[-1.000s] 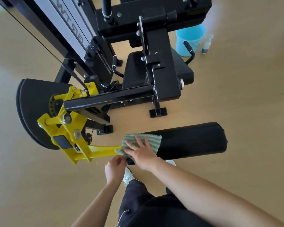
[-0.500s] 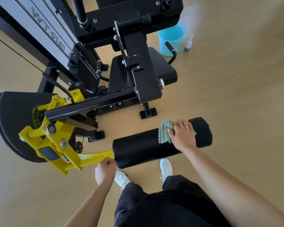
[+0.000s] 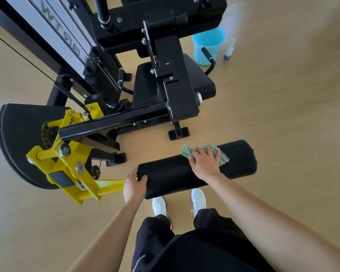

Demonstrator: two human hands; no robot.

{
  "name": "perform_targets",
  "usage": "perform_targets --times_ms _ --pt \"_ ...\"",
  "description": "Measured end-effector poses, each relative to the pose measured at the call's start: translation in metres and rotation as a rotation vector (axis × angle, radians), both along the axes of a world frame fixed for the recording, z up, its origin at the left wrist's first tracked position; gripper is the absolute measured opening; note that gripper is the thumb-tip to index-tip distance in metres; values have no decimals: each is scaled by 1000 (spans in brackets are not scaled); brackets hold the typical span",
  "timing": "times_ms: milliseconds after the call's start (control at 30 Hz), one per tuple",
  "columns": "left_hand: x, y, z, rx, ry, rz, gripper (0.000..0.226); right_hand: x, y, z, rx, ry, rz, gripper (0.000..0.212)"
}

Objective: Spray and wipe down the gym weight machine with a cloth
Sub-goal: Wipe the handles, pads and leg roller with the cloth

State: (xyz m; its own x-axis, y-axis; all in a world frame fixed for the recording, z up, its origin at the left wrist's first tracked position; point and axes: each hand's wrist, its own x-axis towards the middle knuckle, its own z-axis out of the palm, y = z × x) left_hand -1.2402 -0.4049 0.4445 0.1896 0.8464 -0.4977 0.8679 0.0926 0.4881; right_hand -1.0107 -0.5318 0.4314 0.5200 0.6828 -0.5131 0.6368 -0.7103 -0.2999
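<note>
A tan floor (image 3: pixel 283 114) is being taken up by a black weight machine (image 3: pixel 171 89), standing just beyond the roller pad (image 3: pixel 173 175) from the person's side. The roller pad is being carried level above the floor by a yellow arm (image 3: pixel 67 163) that meets its left end. A blue bucket (image 3: pixel 208 46) is being shown on the floor, well beyond the pad's right half. The pad's left end is being clasped by the left hand (image 3: pixel 133 187), the grip clamped on it with the thumb laid over the top. The right hand (image 3: pixel 205 163) is being laid flat on the pad's top, right of its middle, the grip apart with fingers splayed. A green cloth (image 3: pixel 223 159) is being pressed onto the pad beneath that hand. A small spray bottle (image 3: pixel 229 50) is being shown upright, well beyond the pad's right end.
</note>
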Motion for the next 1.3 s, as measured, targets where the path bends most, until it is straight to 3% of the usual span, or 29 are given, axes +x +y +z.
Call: perform_targets --times_ms 233,500,733,833,933,1100,1300 --pt "-27 3 1 -25 -42 -72 42 -95 63 10 55 113 283 44" --pt "-49 14 3 -122 -121 -95 33 -127 64 17 72 82 385 53" --pt "-54 21 7 -133 -67 -174 30 -73 9 7 -22 -70 112 58" --pt "-42 13 13 128 78 -267 38 -40 -16 9 -64 -127 -24 59" --pt "-9 -3 24 277 46 -364 48 -6 -40 9 -97 -160 -155 57" --pt "67 -39 29 243 24 -664 59 56 -79 6 -112 -149 -266 57" --pt "128 -97 20 88 247 -816 82 104 -108 -7 3 -88 -240 54"
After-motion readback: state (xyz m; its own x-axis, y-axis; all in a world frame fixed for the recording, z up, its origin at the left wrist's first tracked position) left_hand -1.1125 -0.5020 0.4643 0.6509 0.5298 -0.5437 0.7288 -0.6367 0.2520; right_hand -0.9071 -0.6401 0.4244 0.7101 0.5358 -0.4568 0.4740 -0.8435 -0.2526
